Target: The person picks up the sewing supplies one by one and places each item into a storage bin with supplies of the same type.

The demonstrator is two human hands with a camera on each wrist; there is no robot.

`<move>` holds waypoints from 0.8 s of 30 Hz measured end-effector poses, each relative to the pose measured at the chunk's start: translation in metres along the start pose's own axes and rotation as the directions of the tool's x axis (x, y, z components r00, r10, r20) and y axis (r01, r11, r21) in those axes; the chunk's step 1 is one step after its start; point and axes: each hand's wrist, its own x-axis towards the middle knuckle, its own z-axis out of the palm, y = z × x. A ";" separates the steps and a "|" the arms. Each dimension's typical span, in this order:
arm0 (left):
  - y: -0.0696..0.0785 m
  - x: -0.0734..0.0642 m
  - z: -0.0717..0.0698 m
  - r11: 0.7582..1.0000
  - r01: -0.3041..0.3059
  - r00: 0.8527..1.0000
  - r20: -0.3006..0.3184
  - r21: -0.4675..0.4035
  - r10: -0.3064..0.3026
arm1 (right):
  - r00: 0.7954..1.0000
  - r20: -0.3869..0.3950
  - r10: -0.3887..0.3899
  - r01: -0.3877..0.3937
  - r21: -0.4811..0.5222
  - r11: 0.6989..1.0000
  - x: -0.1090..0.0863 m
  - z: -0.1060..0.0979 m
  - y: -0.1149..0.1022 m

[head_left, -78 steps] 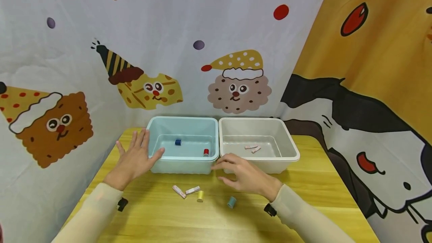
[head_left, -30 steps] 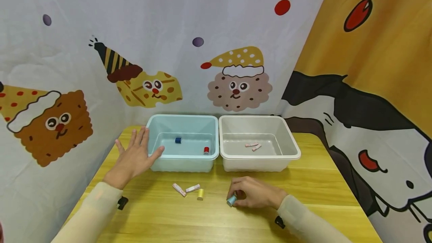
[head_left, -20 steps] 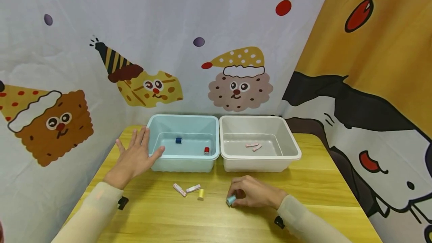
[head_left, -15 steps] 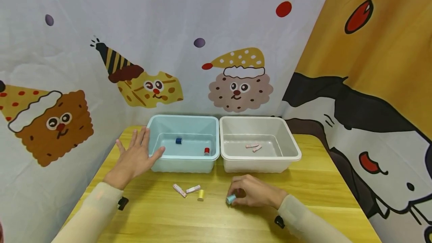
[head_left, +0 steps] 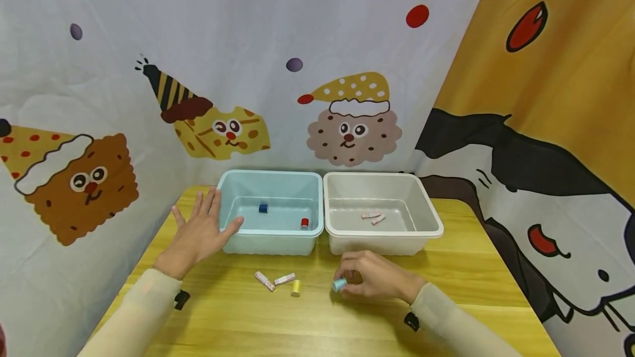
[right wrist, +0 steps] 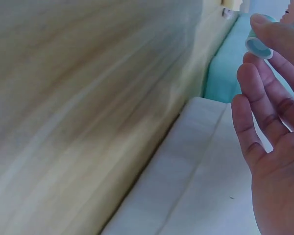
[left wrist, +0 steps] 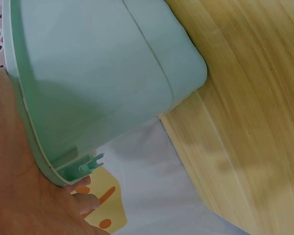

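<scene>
My right hand (head_left: 374,275) pinches a light blue thread spool (head_left: 339,284) between thumb and fingers, just above the table in front of the white bin (head_left: 382,241). In the right wrist view the spool (right wrist: 259,47) shows its pale round end, with the other fingers loosely bent below it. My left hand (head_left: 198,233) lies with spread, straight fingers on the left rim of the light blue bin (head_left: 270,244). In the left wrist view that hand (left wrist: 24,171) touches the bin's rim. A dark blue spool (head_left: 263,209) and a red spool (head_left: 305,223) lie inside the blue bin.
On the table a yellow spool (head_left: 296,288) stands beside two small pink-and-white strips (head_left: 265,281). Two similar strips (head_left: 371,216) lie in the white bin. The bins stand side by side against a printed cloth backdrop (head_left: 278,15).
My right hand has come down from near the bins' front rims, taken hold of the light blue spool and raised it slightly off the table. The left hand stays on the rim.
</scene>
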 end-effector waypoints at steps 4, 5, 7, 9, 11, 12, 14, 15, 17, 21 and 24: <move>0.000 0.000 -0.001 1.000 -0.001 1.000 -0.002 -0.005 0.001 | 1.000 -0.019 -0.020 0.020 -0.025 1.000 0.003 -0.006 -0.003; 0.000 0.000 -0.001 1.000 0.000 1.000 -0.002 -0.004 0.000 | 1.000 -0.021 -0.022 0.021 -0.029 0.999 0.004 -0.007 -0.004; 0.001 -0.001 -0.001 1.000 0.002 1.000 -0.001 -0.001 -0.002 | 0.999 -0.027 -0.027 0.026 -0.037 0.999 0.005 -0.009 -0.005; 0.001 -0.001 -0.002 1.000 0.001 1.000 -0.004 -0.003 -0.001 | 0.999 -0.038 -0.039 0.037 -0.053 0.998 0.007 -0.011 -0.006; 0.002 -0.001 -0.001 1.000 0.000 1.000 -0.004 -0.003 0.000 | 0.997 -0.050 -0.052 0.049 -0.064 0.997 0.008 -0.013 -0.007; 0.002 -0.001 -0.001 1.000 -0.001 1.000 -0.005 -0.004 0.001 | 0.997 -0.058 -0.059 0.055 -0.068 0.996 0.009 -0.014 -0.008; 0.002 -0.001 0.000 1.000 -0.004 1.000 -0.007 -0.006 0.003 | 0.995 -0.070 -0.072 0.067 -0.074 0.995 0.010 -0.016 -0.011; 0.002 0.000 0.000 1.000 -0.003 1.000 -0.007 -0.004 0.003 | 0.994 -0.073 -0.076 0.071 -0.077 0.995 0.011 -0.018 -0.012; 0.002 0.000 0.001 1.000 -0.003 1.000 -0.010 -0.003 0.003 | 0.993 -0.081 -0.088 0.082 -0.083 0.993 0.013 -0.020 -0.014; 0.001 -0.001 0.001 1.000 -0.002 1.000 -0.015 0.002 0.002 | 0.991 -0.085 -0.106 0.098 -0.095 0.991 0.017 -0.025 -0.019; 0.001 -0.001 0.000 1.000 -0.003 1.000 -0.017 0.003 0.003 | 0.990 -0.087 -0.112 0.103 -0.097 0.990 0.020 -0.029 -0.022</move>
